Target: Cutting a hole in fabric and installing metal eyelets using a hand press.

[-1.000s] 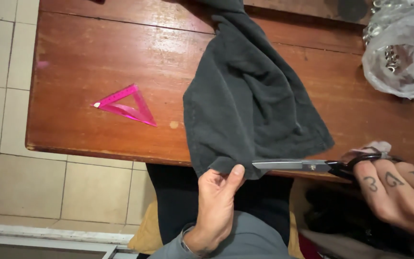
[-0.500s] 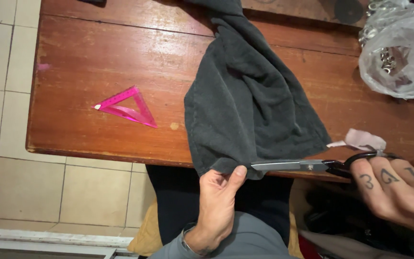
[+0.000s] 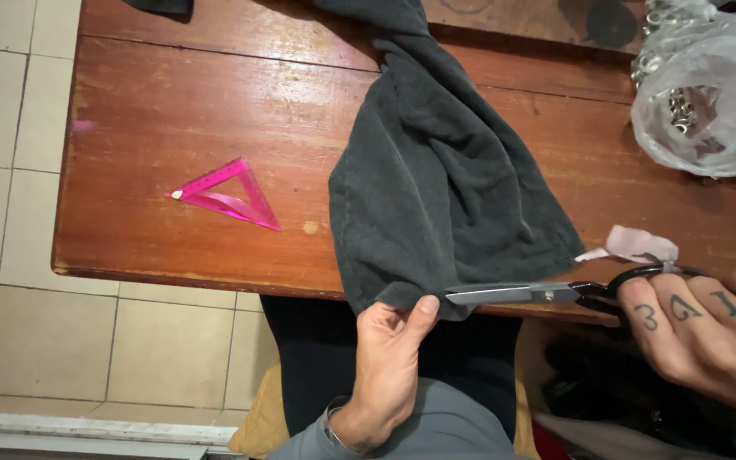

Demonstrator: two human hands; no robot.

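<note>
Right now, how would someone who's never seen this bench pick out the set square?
Start at the brown wooden table. Left of the dark grey cloth that drapes over its near edge, a small see-through pink triangle lies flat on bare wood. It is the only bright pink, hollow-centred thing there, clear of both hands.

Dark grey towelling cloth [image 3: 436, 187]: plain charcoal, no pattern, edge pinched under the left hand [image 3: 389, 358] thumb.
Black-handled steel scissors [image 3: 547, 295]: silver blades, black loops around the right hand [image 3: 709, 336] fingers.
Pink translucent plastic triangle ruler [image 3: 225, 196]: bright magenta, well left of the fingers.
Wooden table [image 3: 189, 102]: reddish-brown, streaked grain.
Floor tiles [image 3: 10, 111]: cream.
</note>
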